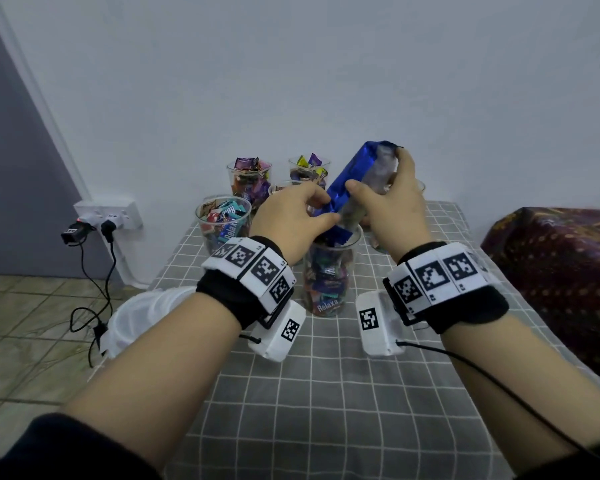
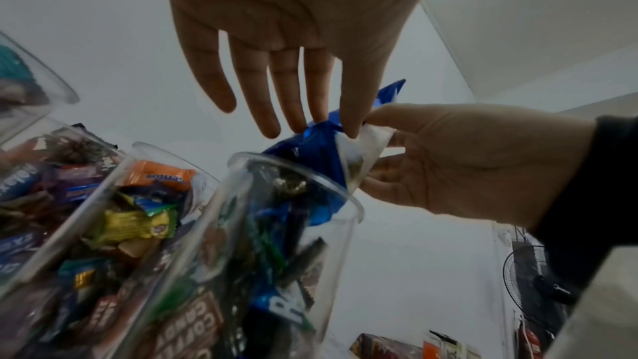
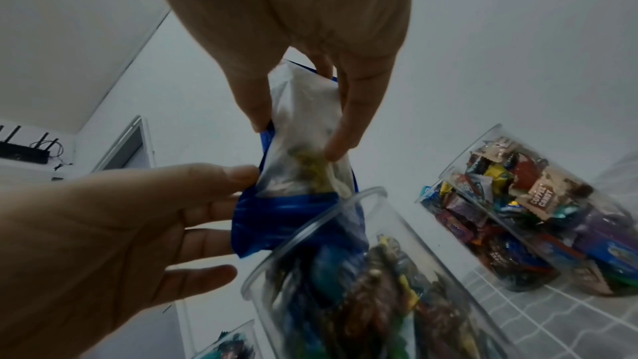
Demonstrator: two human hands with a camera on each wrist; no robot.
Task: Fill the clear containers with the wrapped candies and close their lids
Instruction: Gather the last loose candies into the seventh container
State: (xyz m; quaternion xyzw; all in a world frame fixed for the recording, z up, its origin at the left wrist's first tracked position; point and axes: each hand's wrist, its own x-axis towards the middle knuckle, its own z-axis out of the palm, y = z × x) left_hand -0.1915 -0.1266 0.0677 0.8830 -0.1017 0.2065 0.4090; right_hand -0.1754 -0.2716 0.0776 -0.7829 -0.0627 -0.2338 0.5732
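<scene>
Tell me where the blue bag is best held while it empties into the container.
Judging by its pose, at both ends. The blue bag tilts mouth-down into the container, so the right hand grips its raised closed end from the right, and the left hand pinches the edge near the mouth from the left to steer it.

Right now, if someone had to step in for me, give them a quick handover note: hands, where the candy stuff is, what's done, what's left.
Left hand: pinches the lower end of the blue bag at its mouth.
Right hand: grips the bag's raised top end, tilting it.
Bag mouth sits in the near container, which stands on the checked table and is nearly full of candies.
Done: three containers behind it look full.
Left: finish emptying the bag; no container has a lid on; pale round pieces, perhaps the lids, lie at the table's left edge.
</scene>
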